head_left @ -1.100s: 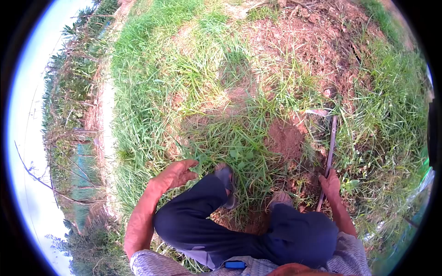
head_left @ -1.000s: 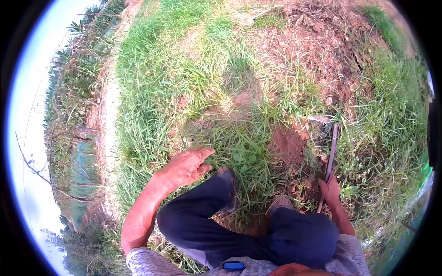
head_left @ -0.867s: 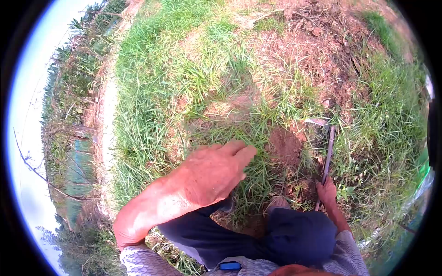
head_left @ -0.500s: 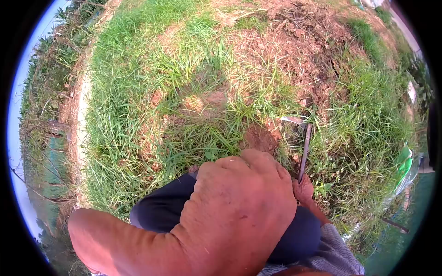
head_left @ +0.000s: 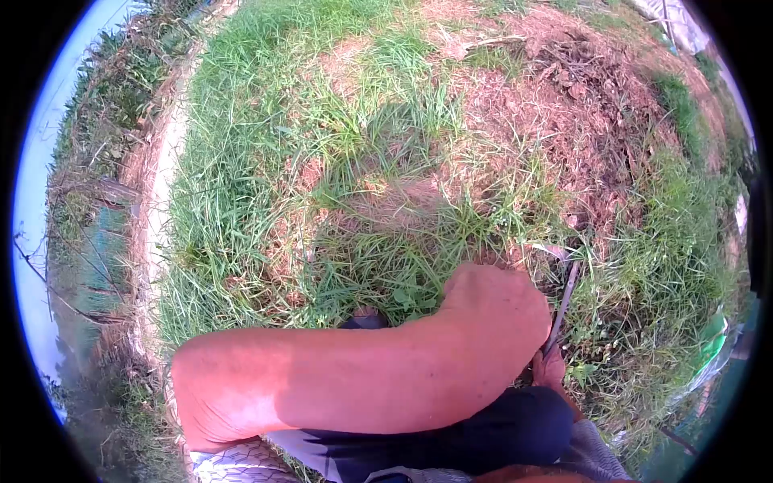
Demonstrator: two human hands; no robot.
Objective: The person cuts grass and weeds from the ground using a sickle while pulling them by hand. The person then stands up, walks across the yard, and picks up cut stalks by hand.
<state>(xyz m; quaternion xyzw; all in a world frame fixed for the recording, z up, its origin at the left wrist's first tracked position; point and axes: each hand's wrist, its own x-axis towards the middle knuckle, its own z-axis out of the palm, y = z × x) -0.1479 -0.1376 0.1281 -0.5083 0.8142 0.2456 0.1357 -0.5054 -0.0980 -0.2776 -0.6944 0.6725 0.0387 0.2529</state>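
My left forearm crosses the view above my dark trousers. At its end my left hand hangs over the soil patch near the tool, back of the hand up, its fingers hidden beneath it. My right hand is wrapped round the lower part of a long thin handle, partly behind my left hand. A pale curved blade lies in the grass at the handle's far end.
Green grass spreads ahead and to the left. Dry reddish debris covers the upper right. A pale strip runs along the left, beside bushes and blue-green netting. Green and clear plastic lies at the right.
My left hand has swung from beside my left knee across to the right, near the handle. My right hand has kept hold of the handle. The view has shifted.
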